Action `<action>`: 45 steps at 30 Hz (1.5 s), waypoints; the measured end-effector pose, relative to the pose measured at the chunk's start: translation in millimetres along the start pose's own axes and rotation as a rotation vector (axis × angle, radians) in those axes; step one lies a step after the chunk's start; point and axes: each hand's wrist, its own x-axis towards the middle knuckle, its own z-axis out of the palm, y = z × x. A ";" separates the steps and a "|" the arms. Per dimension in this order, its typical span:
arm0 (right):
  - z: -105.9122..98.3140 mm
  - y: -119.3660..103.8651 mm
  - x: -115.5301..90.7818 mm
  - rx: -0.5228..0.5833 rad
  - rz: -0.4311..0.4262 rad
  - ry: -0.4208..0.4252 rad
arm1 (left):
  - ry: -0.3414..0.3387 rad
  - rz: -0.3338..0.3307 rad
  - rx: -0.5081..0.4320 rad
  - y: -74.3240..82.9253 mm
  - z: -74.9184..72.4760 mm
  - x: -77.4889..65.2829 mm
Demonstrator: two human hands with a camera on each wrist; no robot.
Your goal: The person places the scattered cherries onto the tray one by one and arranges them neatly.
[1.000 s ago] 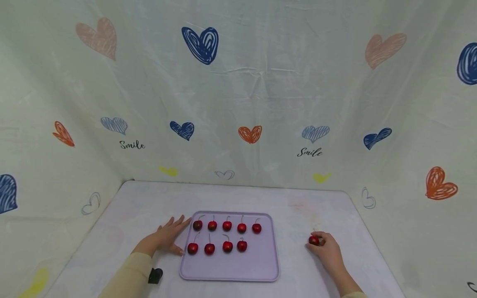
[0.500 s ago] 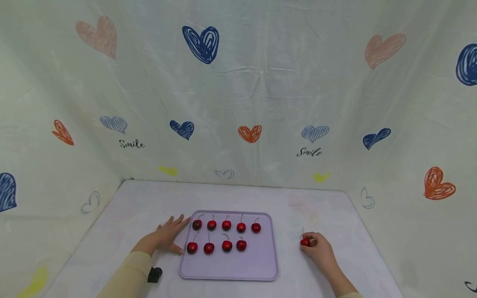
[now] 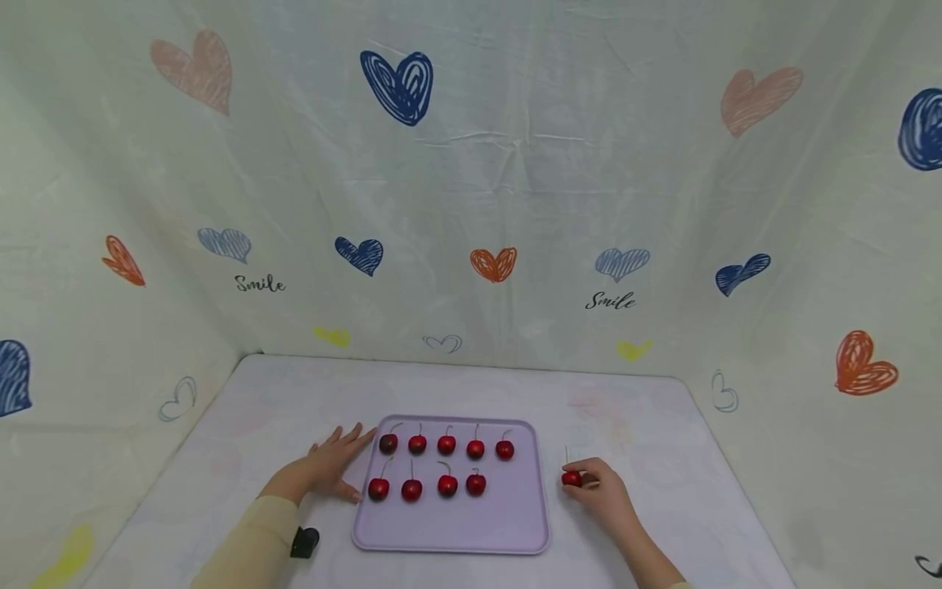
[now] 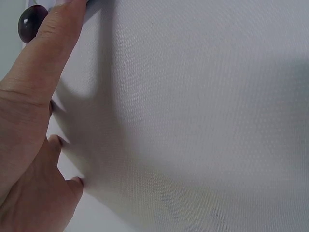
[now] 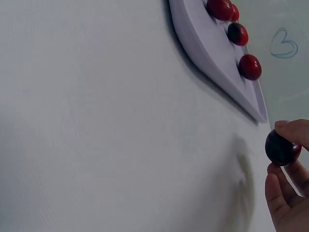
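Observation:
My right hand [image 3: 605,492] pinches a dark red cherry [image 3: 571,478] between thumb and fingers, its thin stem pointing up. It hovers just right of a lilac tray [image 3: 508,528]; in the right wrist view the same cherry [image 5: 280,148] shows close to the tray's corner. On the tray lie two rows of red cherries with stems, a back row [image 3: 446,445] and a shorter front row [image 3: 447,485]. With fingers spread, my left hand [image 3: 331,468] rests at the tray's left edge, thumb and fingertip right at the rim. A cherry [image 4: 32,23] appears past the left thumb.
The tray stands on a pale table [image 3: 294,393]. A small black object [image 3: 305,542] lies beside the left forearm. Behind and at both sides hangs a light curtain [image 3: 456,188] printed with hearts. The tray's front part and right end of the front row are bare.
My right hand has carried the cherry leftwards across the table, from well right of the tray to near its right rim. The left hand stays where it was.

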 end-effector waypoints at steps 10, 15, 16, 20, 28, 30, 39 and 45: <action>23.4 -11.0 -5.4 0.076 -0.062 -0.088 | -0.004 -0.013 -0.002 -0.6 2.6 1.5; 32.0 -18.1 -8.5 0.157 -0.036 -0.133 | -0.005 -0.013 -0.006 0.1 1.9 0.9; 33.9 -19.4 -8.8 0.165 -0.040 -0.142 | -0.004 -0.013 -0.008 0.1 1.8 1.0; 41.9 -23.1 -9.4 0.186 -0.051 -0.169 | -0.001 -0.003 -0.005 -1.4 2.5 1.3; 52.6 -28.2 -11.3 0.175 -0.078 -0.218 | -0.005 -0.012 -0.001 -5.5 4.7 3.8; 53.5 -29.0 -11.5 0.137 -0.088 -0.228 | -0.008 -0.009 -0.004 -4.5 3.9 3.4; 56.4 -32.0 -9.7 0.037 -0.103 -0.280 | -0.011 -0.018 -0.003 -0.2 0.9 0.4; 59.8 -32.8 -7.9 -0.003 -0.108 -0.275 | -0.012 -0.023 -0.009 1.1 -0.1 0.0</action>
